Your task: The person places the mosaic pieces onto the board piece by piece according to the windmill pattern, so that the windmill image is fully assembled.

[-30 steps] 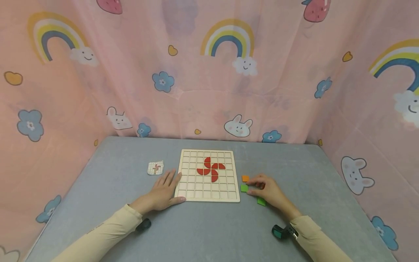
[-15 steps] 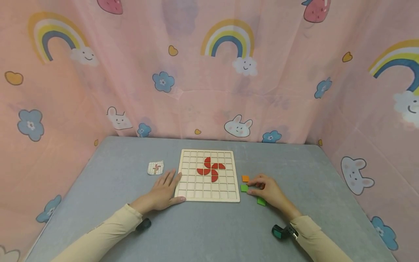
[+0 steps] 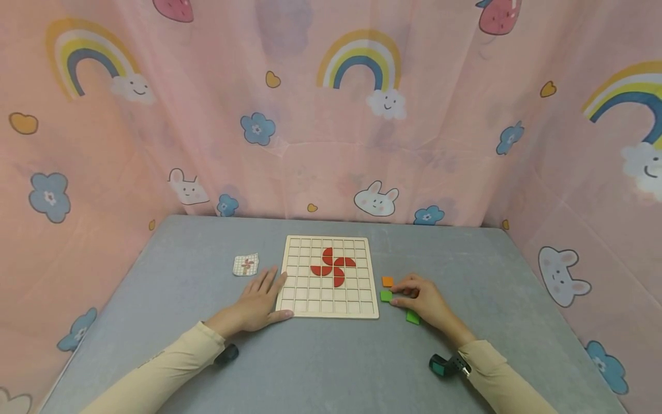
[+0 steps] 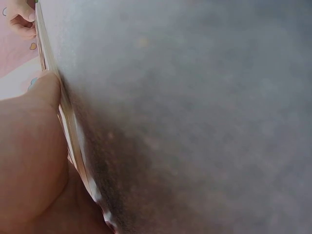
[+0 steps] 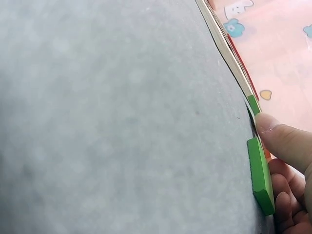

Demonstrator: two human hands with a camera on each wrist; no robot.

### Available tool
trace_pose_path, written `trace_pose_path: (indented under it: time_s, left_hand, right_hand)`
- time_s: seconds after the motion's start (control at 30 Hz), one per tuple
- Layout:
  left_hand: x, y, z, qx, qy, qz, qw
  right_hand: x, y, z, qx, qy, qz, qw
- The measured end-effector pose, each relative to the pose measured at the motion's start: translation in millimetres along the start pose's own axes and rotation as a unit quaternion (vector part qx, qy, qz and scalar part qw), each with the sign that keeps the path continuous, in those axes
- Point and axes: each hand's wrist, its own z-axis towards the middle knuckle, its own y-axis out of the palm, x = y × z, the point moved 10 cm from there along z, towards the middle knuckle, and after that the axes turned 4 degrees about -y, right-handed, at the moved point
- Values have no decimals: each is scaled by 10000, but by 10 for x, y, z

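Note:
A square wooden grid board [image 3: 305,294] lies on the table with several red quarter-round pieces [image 3: 338,280] forming a pinwheel in its cells. My left hand [image 3: 254,305] rests flat at the board's left side, thumb on the near-left corner and fingertips along the left edge. To the right of the board, my right hand [image 3: 425,300] rests with loosely bent fingers. Its thumb touches or nearly touches a green tile [image 3: 385,295], and the index fingertip is beside an orange tile [image 3: 387,281]. Another green tile [image 5: 261,170] lies below that hand. The palm side is partly hidden.
A small card [image 3: 245,265] printed with a grid and a pinwheel figure lies left of the board. The grey table [image 3: 331,368] ends at a pink patterned curtain [image 3: 310,161] behind. Dark wrist devices hang at both sleeves, the right one [image 3: 442,365] close to the table.

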Motion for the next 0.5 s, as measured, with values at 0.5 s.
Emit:
trace_pose_path:
  time_s: [0.5]
  left_hand:
    - [-42, 16, 10, -16, 7, 54, 10000]
  right_hand:
    - [-50, -3, 84, -131, 271, 30, 9995]
